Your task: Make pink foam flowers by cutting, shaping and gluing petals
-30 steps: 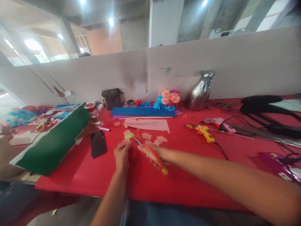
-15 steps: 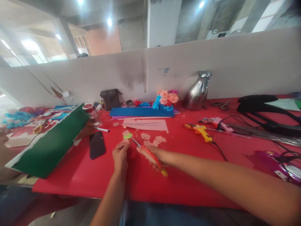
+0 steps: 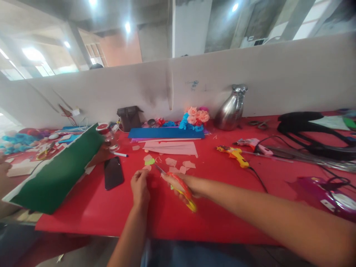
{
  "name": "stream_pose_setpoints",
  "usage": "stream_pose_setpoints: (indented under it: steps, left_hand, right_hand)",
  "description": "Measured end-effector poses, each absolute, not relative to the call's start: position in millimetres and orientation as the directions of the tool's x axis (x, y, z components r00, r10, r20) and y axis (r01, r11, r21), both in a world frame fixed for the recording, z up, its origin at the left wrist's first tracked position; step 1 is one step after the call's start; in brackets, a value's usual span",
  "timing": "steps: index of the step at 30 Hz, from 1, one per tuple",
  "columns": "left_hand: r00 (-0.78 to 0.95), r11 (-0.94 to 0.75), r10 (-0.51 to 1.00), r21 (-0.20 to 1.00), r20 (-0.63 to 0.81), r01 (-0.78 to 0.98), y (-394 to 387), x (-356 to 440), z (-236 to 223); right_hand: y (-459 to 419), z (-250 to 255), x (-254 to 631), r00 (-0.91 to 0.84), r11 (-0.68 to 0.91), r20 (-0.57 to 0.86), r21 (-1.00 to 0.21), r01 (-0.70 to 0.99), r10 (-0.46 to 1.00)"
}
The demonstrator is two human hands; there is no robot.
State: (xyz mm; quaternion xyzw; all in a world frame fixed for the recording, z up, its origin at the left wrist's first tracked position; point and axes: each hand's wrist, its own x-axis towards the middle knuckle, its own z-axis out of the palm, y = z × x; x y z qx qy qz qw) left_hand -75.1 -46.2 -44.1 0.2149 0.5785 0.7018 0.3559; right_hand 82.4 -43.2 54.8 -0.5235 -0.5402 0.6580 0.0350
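My right hand (image 3: 182, 185) is wrapped round a pair of scissors (image 3: 185, 191) with red and yellow handles. The blades point away to the upper left, toward the paper pieces. My left hand (image 3: 139, 187) is closed in a pinch over the red table; whatever is between its fingertips is too small to make out. Just beyond those fingertips is a small pink paper piece (image 3: 147, 168), beside a lime-green piece (image 3: 150, 161). Several pink cut pieces (image 3: 189, 164) lie beyond the scissors. A longer pink paper strip (image 3: 172, 148) is behind them.
A black phone (image 3: 113, 173) and a standing green board (image 3: 58, 174) are at left, a glass jar (image 3: 109, 137) behind. Blue sheets (image 3: 167, 133), paper flowers (image 3: 194, 116) and a steel jug (image 3: 232, 107) line the back. A corded yellow glue gun (image 3: 235, 155) lies at right.
The scissors have swung slightly and their yellow handle shows more. The blades appear closer together. My left hand has stayed nearly in place, still pinched; the view has shifted a little.
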Motion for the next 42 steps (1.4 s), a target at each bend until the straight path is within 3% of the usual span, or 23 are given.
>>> stream_pose_setpoints:
  steps: [3, 6, 10, 12, 15, 19, 22, 27, 37, 42]
  left_hand:
    - [-0.662, -0.111, 0.737, 0.942, -0.136, -0.316, -46.6, -73.5, -42.9]
    - [-0.617, -0.132, 0.774, 0.919, -0.139, -0.372, -48.8, -71.2, -43.2]
    - [-0.612, -0.098, 0.785, 0.956, -0.095, -0.275, -50.7, -69.6, -43.4]
    - [-0.589, -0.065, 0.808, 0.992, -0.010, -0.105, -49.3, -70.0, -42.4]
    - [-0.399, -0.015, 0.913, 0.985, 0.083, 0.171, -44.0, -70.7, -38.5]
    - [-0.328, 0.090, 0.937, 0.822, 0.122, 0.562, -33.7, -70.0, -31.4]
    - [-0.261, 0.105, 0.958, 0.704, 0.118, 0.703, -24.6, -68.0, -29.3]
    - [-0.248, 0.118, 0.959, 0.608, 0.134, 0.785, -11.4, -60.3, -33.5]
    - [-0.292, 0.123, 0.946, 0.678, 0.139, 0.724, 3.6, -27.4, -29.8]
    - [-0.214, 0.086, 0.961, 0.547, 0.175, 0.833, -2.3, -31.6, -35.7]
  right_hand:
    - [-58.1, 52.3, 93.9, -0.481, -0.287, -0.623, -0.747, 0.599, 0.617]
    - [-77.1, 53.4, 113.6, -0.496, -0.051, -0.452, -0.775, 0.630, 0.742]
    - [-102.0, 56.8, 146.6, -0.434, 0.184, -0.235, -0.661, 0.728, 0.870]
    - [-112.7, 55.7, 162.8, -0.363, 0.151, -0.226, -0.626, 0.765, 0.904]
    - [-126.0, 49.0, 184.9, -0.267, 0.058, -0.212, -0.672, 0.738, 0.940]
    - [-137.7, 35.3, 210.2, -0.057, -0.090, -0.173, -0.733, 0.674, 0.983]
    - [-141.6, 27.9, 225.7, 0.062, -0.164, -0.161, -0.760, 0.629, 0.985]
    - [-141.2, 22.1, 241.3, 0.106, -0.164, -0.126, -0.721, 0.673, 0.986]
    - [-124.5, 9.0, 244.7, 0.092, -0.168, -0.149, -0.655, 0.737, 0.984]
    - [-124.7, 16.8, 249.3, 0.106, -0.165, -0.130, -0.631, 0.758, 0.986]
